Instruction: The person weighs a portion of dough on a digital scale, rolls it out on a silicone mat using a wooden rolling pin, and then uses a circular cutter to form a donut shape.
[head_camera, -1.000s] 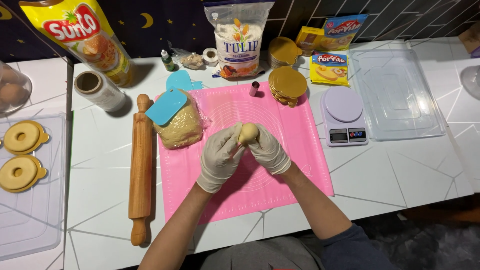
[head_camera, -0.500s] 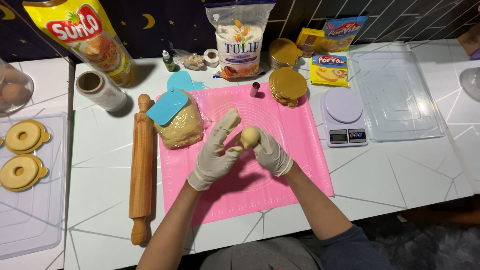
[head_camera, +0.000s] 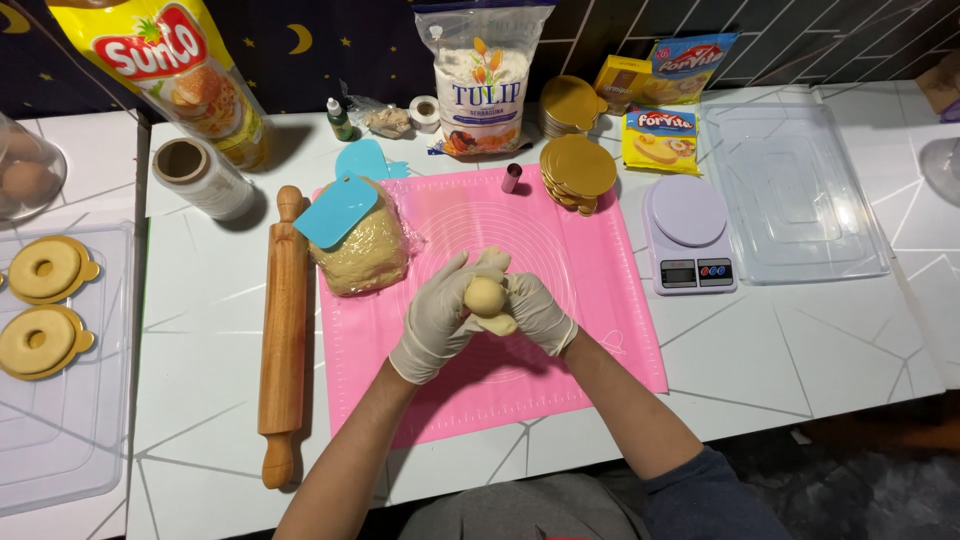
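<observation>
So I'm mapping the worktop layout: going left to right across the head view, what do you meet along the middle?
Ring-shaped pastries on gold discs → wooden rolling pin → wrapped dough lump → left hand → dough ball → right hand → kitchen scale → clear plastic lid.

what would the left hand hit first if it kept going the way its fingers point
The left hand points up and right, straight at the dough ball it already touches. Beyond that come the right hand and the pink mat, though height is unclear.
</observation>
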